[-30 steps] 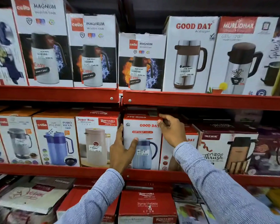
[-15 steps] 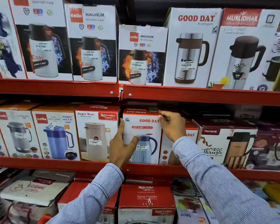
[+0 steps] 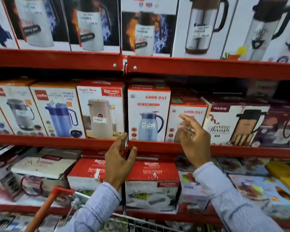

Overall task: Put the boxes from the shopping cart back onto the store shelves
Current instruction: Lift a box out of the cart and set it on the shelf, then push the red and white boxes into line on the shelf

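The left hand (image 3: 119, 162) hung open in front of the red lip of the middle shelf (image 3: 57, 141), fingers loosely spread and gripping nothing, its thumb tip against the shelf edge where two shelf sections met. The right hand (image 3: 193, 139) was also open and empty, fingers fanned and blurred, raised in front of the shorter Good Day box (image 3: 187, 114), whether touching it could not be told. Between the two hands and just above them stood the taller Good Day box (image 3: 148, 113), upright on the middle shelf with its blue-jug picture facing out, clear of both hands. The Rishabh box (image 3: 100, 108) stood just beside it on the left, and the Trueware box (image 3: 233, 121) lay past the shorter box to the right. Both striped sleeves (image 3: 94, 210) reached up from below, over the orange-handled shopping cart (image 3: 45, 210) at the bottom edge.
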A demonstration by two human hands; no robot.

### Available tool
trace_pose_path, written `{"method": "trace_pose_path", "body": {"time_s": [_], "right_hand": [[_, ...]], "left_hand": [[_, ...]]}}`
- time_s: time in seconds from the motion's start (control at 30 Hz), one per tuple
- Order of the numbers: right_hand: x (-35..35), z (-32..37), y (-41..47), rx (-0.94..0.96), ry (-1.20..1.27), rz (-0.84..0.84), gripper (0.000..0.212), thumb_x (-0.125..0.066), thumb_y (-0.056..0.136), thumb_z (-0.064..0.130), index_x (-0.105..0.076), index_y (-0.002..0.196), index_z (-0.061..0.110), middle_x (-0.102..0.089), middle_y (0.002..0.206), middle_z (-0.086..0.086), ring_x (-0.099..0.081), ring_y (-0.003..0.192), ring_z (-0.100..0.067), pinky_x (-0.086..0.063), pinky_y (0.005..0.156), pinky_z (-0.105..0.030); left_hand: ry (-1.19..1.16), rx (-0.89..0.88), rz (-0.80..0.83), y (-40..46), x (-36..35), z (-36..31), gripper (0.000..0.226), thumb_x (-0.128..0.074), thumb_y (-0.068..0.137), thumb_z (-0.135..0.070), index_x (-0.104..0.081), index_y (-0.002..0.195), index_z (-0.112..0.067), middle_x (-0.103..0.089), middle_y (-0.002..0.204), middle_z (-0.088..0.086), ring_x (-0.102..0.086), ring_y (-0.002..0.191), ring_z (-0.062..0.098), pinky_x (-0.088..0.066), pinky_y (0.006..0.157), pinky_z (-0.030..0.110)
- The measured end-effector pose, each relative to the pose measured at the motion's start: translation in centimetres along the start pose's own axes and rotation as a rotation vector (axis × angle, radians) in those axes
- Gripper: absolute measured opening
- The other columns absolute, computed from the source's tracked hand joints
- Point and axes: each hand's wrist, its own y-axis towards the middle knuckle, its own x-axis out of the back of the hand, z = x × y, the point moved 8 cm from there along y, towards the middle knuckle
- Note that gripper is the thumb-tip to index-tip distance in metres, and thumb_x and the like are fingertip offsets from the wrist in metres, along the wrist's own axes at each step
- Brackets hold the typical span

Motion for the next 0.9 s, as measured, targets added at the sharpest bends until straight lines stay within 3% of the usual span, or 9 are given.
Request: {"method": "trace_pose_path", "body": {"time_s": [0.07,0.17,0.2,0.27,0.33,0.43,0.53,0.7,0.9], "right_hand": [[0.1,-2.7,-3.7,-0.083,-0.002,0.013,0.035,-0.060,0.090,0.021,-0.061,0.124,0.022,-0.070,0.110,0.000,-0.065,0.099,-0.007,-0.052,0.084,-0.013],[-0.6,-7.7,-8.9,-0.269,-0.053,0.096,0.039,-0.060,0.089,0.026,-0.057,0.128,0.021,-0.066,0.121,0.000,-0.063,0.105,-0.009,-0.051,0.085,-0.021],[-0.9,-9.4,-10.4,-0.325,-0.082,0.124,0.042,-0.060,0.089,0.027,-0.055,0.130,0.018,-0.064,0.125,-0.003,-0.063,0.107,-0.013,-0.048,0.085,-0.022],[-1.6,-12.4,-12.9,-0.461,-0.122,0.180,0.046,-0.059,0.090,0.026,-0.051,0.133,0.014,-0.060,0.132,-0.007,-0.061,0.115,-0.021,-0.046,0.087,-0.026],[-2.4,-14.6,-14.8,-0.593,-0.150,0.260,0.053,-0.058,0.091,0.026,-0.043,0.140,0.012,-0.052,0.141,-0.009,-0.054,0.125,-0.025,-0.045,0.095,-0.031],[-3.5,-16.1,-16.6,-0.709,-0.196,0.361,0.062,-0.057,0.090,0.028,-0.034,0.145,0.011,-0.048,0.144,-0.005,-0.050,0.129,-0.027,-0.043,0.103,-0.036],[-4.1,-16.1,-17.1,-0.742,-0.156,0.388,0.049,-0.056,0.091,0.023,-0.044,0.138,0.015,-0.058,0.133,-0.003,-0.055,0.124,-0.027,-0.045,0.096,-0.034],[-4.1,-15.5,-17.4,-0.800,-0.060,0.354,0.052,-0.058,0.091,0.014,-0.042,0.140,0.012,-0.052,0.141,-0.008,-0.049,0.131,-0.026,-0.040,0.104,-0.036],[-3.8,-15.2,-17.9,-0.783,-0.026,0.308,0.041,-0.060,0.088,0.010,-0.055,0.129,0.013,-0.063,0.127,-0.003,-0.056,0.123,-0.023,-0.041,0.095,-0.025]], "left_hand": [[0.024,0.103,0.035,-2.9,-0.2,3.2,0.046,-0.072,0.085,-0.015,-0.061,0.130,-0.019,-0.067,0.121,-0.007,-0.067,0.111,0.015,-0.056,0.091,0.027],[0.082,0.280,0.085,-6.8,-0.6,7.3,0.038,-0.070,0.086,-0.009,-0.064,0.124,-0.010,-0.068,0.104,-0.005,-0.068,0.101,0.018,-0.044,0.072,0.000],[0.112,0.320,0.114,-7.9,-0.8,8.4,0.038,-0.071,0.086,-0.011,-0.065,0.124,-0.009,-0.071,0.103,-0.003,-0.068,0.097,0.017,-0.043,0.072,0.001],[0.165,0.394,0.199,-9.5,-1.7,10.5,0.043,-0.072,0.086,-0.021,-0.063,0.127,-0.011,-0.075,0.112,0.004,-0.069,0.100,0.019,-0.051,0.082,0.020],[0.196,0.434,0.245,-10.4,-2.3,11.6,0.047,-0.071,0.087,-0.026,-0.060,0.130,-0.013,-0.075,0.116,0.008,-0.071,0.101,0.025,-0.054,0.087,0.030],[0.213,0.450,0.270,-11.0,-3.1,11.7,0.046,-0.068,0.089,-0.021,-0.056,0.132,-0.010,-0.075,0.112,0.012,-0.070,0.095,0.028,-0.048,0.079,0.024],[0.211,0.462,0.295,-11.2,-3.7,11.5,0.053,-0.066,0.090,-0.019,-0.048,0.139,-0.009,-0.073,0.107,0.010,-0.065,0.087,0.023,-0.043,0.077,0.022],[0.188,0.488,0.347,-11.7,-4.5,12.6,0.074,-0.068,0.088,-0.028,-0.031,0.150,-0.014,-0.065,0.131,0.011,-0.065,0.112,0.033,-0.045,0.089,0.028],[0.183,0.481,0.388,-11.4,-4.6,12.9,0.082,-0.069,0.087,-0.029,-0.024,0.154,-0.017,-0.050,0.151,0.009,-0.060,0.124,0.033,-0.047,0.098,0.035]]}}
